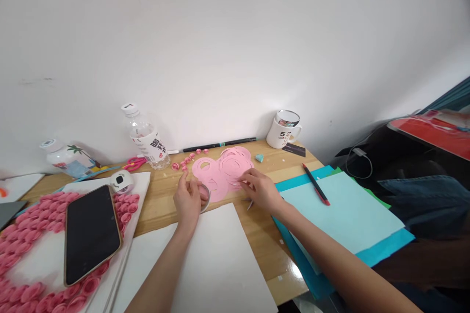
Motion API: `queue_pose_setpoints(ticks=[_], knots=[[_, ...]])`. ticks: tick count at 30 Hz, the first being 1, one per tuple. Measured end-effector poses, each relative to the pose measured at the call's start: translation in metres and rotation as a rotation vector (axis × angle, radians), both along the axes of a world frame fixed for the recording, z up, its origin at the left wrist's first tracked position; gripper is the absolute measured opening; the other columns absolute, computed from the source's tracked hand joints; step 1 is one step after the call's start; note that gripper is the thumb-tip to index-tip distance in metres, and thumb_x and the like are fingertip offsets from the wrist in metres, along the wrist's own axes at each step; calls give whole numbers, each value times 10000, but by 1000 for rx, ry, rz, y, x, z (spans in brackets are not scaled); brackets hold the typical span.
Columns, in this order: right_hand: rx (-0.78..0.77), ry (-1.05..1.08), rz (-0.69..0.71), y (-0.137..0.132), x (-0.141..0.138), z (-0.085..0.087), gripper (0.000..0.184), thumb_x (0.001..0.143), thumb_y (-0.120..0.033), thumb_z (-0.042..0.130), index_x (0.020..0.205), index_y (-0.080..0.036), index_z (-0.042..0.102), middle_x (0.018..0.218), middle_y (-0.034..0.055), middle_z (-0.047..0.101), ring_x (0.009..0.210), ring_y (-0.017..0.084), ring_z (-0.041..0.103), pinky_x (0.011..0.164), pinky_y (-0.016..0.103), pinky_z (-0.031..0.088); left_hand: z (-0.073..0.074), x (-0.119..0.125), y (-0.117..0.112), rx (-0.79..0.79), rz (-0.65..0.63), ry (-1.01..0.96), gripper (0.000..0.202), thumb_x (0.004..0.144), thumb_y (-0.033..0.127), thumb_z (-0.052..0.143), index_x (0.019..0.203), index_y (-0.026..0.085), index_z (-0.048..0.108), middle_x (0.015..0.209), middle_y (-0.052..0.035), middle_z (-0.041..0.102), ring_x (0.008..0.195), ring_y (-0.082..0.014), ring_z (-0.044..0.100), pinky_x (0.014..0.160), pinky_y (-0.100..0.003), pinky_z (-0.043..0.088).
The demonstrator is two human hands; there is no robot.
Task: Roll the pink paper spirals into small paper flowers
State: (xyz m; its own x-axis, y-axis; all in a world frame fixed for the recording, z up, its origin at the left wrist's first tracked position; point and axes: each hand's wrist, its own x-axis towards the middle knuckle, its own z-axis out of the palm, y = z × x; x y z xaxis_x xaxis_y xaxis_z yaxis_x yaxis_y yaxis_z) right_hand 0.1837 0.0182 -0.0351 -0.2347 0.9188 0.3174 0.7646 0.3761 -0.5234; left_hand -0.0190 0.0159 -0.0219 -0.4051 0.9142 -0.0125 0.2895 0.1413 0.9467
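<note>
My left hand (188, 199) is curled round a roll of tape (207, 199), its index finger pointing up and away. Just beyond both hands lies a loose pile of pink paper rings and circles (232, 162). The fingers of my right hand (260, 189) are pinched together at the right edge of this pink paper. Below those fingers a small pointed grey piece (250, 204) shows, partly hidden. Several small rolled pink paper flowers (187, 160) sit on the table left of the pile.
White sheets (216, 259) lie under my left forearm, blue sheets with a pen (316, 185) under my right. A phone (91, 234) rests on a board of pink paper flowers (33, 239). Along the wall stand a water bottle (149, 139), another bottle (69, 159) and a mug (281, 132).
</note>
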Motion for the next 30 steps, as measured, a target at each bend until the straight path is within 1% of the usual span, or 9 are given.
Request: queue_pose_setpoints(ticks=[3,6,9,14,19,22,25,28,30], knots=[[-196,-145,-18,25,-30,18,234,802,-200,540,1025,-202,610,1012,75,589,723,150,592,648,271,429,1,-1,0,-20,-15,19,445,852,210,414,1293,161,438,859,-68,687,336,-75,511,363,-208,434],[-357,-329,7,44,-50,32,449,724,-332,646,1144,-207,547,1099,122,546,808,204,593,662,290,410,0,-3,1,-32,-54,61,423,857,244,414,1270,160,454,944,-81,688,332,-74,508,409,-233,459],[-447,-398,23,54,-58,38,484,644,-364,711,1078,-194,582,1066,137,562,836,233,583,660,297,396,-3,-4,3,-45,-86,44,413,858,268,399,1244,138,470,890,-78,698,400,-109,564,469,-250,479],[-492,-365,11,60,-61,36,321,572,-311,748,855,-197,651,977,105,617,825,226,576,593,266,368,-4,-6,4,-3,-81,72,421,860,337,389,1197,116,508,738,-61,695,558,-181,639,600,-296,488],[-484,-255,-43,55,-61,32,191,568,-215,714,729,-170,620,803,67,650,730,203,589,531,253,341,-1,-7,3,5,-60,138,485,869,350,370,1293,124,432,615,-31,658,538,-201,628,645,-332,465],[-468,-149,-61,49,-58,30,249,602,-180,684,834,-174,594,801,38,656,716,169,600,514,229,358,-1,-8,2,8,0,195,459,879,359,358,1288,168,437,626,-27,658,593,-214,639,655,-339,450],[-517,45,-51,45,-54,32,331,635,-171,680,940,-174,549,758,10,648,595,119,602,478,204,391,-1,-7,0,12,59,286,435,883,358,355,1270,185,453,576,-17,642,658,-236,642,686,-355,437],[-581,331,-37,42,-50,42,335,625,-98,669,916,-179,527,630,-35,605,473,99,572,453,205,414,-2,-7,-1,29,107,331,418,883,355,348,1247,187,466,705,-53,681,718,-241,640,701,-358,433],[-563,416,-16,42,-46,50,314,617,-69,658,876,-185,523,579,-55,580,462,97,563,462,206,425,-2,-7,-1,46,137,330,404,881,356,344,1222,186,481,823,-81,690,713,-229,637,698,-352,434]])
